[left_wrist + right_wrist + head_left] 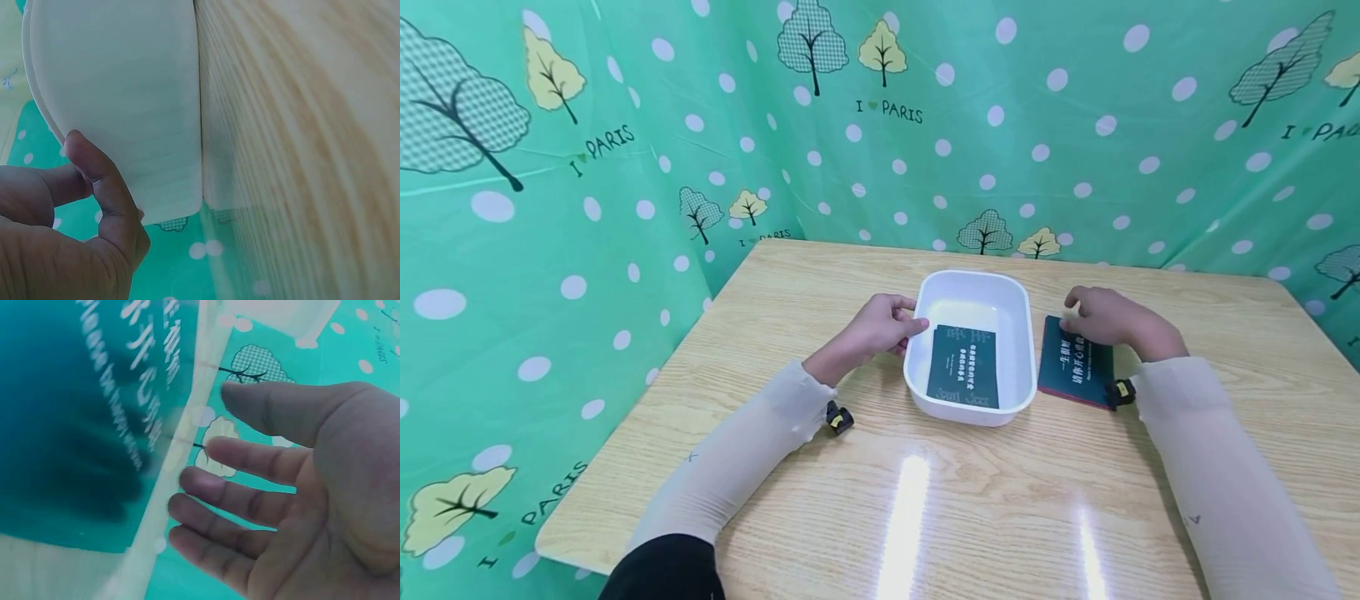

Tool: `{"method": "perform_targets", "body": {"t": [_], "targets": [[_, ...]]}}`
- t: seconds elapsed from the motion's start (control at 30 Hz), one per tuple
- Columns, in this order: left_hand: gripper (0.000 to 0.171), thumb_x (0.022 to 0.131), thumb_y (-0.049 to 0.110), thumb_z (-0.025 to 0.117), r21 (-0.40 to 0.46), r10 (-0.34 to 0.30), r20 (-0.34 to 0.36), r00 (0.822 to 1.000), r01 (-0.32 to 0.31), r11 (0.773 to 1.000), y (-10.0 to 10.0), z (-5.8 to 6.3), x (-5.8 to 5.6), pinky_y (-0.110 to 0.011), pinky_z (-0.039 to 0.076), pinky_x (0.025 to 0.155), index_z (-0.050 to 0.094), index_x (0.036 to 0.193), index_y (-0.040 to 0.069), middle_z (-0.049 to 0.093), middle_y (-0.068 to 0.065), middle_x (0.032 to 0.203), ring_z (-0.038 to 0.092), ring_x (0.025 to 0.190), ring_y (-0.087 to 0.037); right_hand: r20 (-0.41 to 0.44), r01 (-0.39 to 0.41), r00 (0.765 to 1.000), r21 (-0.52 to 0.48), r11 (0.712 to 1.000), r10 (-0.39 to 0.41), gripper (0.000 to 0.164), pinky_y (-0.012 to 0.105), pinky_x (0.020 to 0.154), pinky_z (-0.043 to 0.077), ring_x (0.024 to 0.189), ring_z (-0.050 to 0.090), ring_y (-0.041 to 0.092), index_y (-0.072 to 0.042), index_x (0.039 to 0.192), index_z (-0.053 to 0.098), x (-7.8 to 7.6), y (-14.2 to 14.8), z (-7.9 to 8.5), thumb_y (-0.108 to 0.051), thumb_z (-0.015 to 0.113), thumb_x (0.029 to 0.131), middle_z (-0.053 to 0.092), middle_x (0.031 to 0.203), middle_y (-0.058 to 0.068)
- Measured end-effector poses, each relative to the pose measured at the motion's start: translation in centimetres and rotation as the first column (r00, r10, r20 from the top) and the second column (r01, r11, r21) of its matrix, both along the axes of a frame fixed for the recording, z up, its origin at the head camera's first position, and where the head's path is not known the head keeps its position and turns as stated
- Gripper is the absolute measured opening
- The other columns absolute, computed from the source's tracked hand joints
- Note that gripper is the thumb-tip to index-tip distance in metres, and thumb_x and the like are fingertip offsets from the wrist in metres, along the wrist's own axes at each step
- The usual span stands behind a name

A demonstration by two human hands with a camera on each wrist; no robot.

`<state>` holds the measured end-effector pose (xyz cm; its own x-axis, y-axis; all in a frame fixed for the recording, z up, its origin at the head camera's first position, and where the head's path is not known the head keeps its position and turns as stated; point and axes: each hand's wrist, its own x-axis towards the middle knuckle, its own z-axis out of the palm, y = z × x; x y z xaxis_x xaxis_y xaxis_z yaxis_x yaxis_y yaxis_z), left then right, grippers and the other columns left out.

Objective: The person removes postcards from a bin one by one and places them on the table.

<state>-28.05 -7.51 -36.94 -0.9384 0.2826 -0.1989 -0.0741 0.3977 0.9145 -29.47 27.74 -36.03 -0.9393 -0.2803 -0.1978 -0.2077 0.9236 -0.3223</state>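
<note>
Left grip (887, 325) pinches the white basin (1017, 358) at its left side on the bench (812, 508); only the head view shows the green booklet (961, 368) inside. Right grip (1108, 317), spread, hovers at the second booklet (1067, 375) beside the basin; the right wrist view alone reveals a gap.

Tub (973, 310) (booklet (964, 367) inside) stands left of another booklet (1075, 371).

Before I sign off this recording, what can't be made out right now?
Head: far right corner of the outer card beside the white tray, covered by the right hand.
Head: anything beneath the tray's inner card, covered by it.
Left wrist: the tray's inside, hidden by its wall.
Right wrist: the outer card's small lettering, blurred.
</note>
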Motion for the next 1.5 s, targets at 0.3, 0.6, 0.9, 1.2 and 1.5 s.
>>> {"method": "perform_targets", "body": {"t": [0.3, 0.6, 0.9, 1.2, 1.5], "targets": [[0.049, 0.093, 0.019, 0.069, 0.010, 0.000, -0.002, 1.000, 0.000, 1.000, -0.1, -0.2, -0.1, -0.027, 0.055, 0.051, 0.049, 0.134, 0.001, 0.057, -0.010, 0.087, 0.058, 0.061, -0.017, -0.161, -0.003, 0.987, -0.057, 0.998, -0.006, 0.054, 0.061, 0.090, 0.045, 0.114, 0.048, 0.046, 0.009, 0.137, 0.040, 0.4, -1.7, 1.4, -0.029, 0.053, 0.101, 0.047, 0.129, 0.033], [0.047, 0.093, 0.018, 0.068, 0.014, 0.001, -0.006, 1.000, -0.001, 1.000, 0.0, -0.1, -0.1, -0.027, 0.055, 0.050, 0.050, 0.133, 0.001, 0.056, -0.009, 0.086, 0.058, 0.060, -0.016, -0.307, -0.063, 0.951, -0.092, 0.994, 0.032, 0.056, 0.062, 0.097, 0.039, 0.123, 0.040, 0.045, 0.007, 0.141, 0.038, 1.3, -5.1, 1.4, -0.031, 0.053, 0.102, 0.039, 0.139, 0.030], [0.047, 0.094, 0.018, 0.068, 0.018, 0.002, -0.004, 1.000, -0.002, 1.000, 0.0, -0.1, -0.1, -0.028, 0.055, 0.051, 0.050, 0.133, 0.001, 0.057, -0.009, 0.087, 0.058, 0.060, -0.016, -0.354, -0.130, 0.929, -0.040, 0.991, 0.107, 0.057, 0.058, 0.098, 0.041, 0.121, 0.042, 0.041, 0.004, 0.141, 0.039, 2.0, -7.9, 0.8, -0.031, 0.057, 0.100, 0.043, 0.135, 0.027], [0.047, 0.094, 0.017, 0.068, 0.029, -0.009, 0.007, 1.000, 0.009, 1.000, -0.1, -0.1, -0.1, -0.028, 0.055, 0.051, 0.049, 0.134, 0.000, 0.057, -0.009, 0.087, 0.059, 0.061, -0.016, -0.324, -0.181, 0.931, -0.001, 0.984, 0.171, 0.064, 0.057, 0.097, 0.043, 0.123, 0.044, 0.040, 0.000, 0.144, 0.037, 3.1, -9.9, 0.8, -0.035, 0.062, 0.096, 0.042, 0.139, 0.025], [0.047, 0.094, 0.018, 0.068, 0.016, -0.012, 0.010, 1.000, 0.011, 1.000, -0.1, 0.0, -0.1, -0.030, 0.056, 0.053, 0.050, 0.133, 0.001, 0.059, -0.010, 0.087, 0.060, 0.062, -0.017, -0.251, -0.213, 0.944, 0.034, 0.977, 0.214, 0.073, 0.055, 0.098, 0.043, 0.122, 0.048, 0.040, 0.000, 0.148, 0.033, 3.7, -11.1, 0.4, -0.041, 0.063, 0.095, 0.043, 0.140, 0.027]]}}
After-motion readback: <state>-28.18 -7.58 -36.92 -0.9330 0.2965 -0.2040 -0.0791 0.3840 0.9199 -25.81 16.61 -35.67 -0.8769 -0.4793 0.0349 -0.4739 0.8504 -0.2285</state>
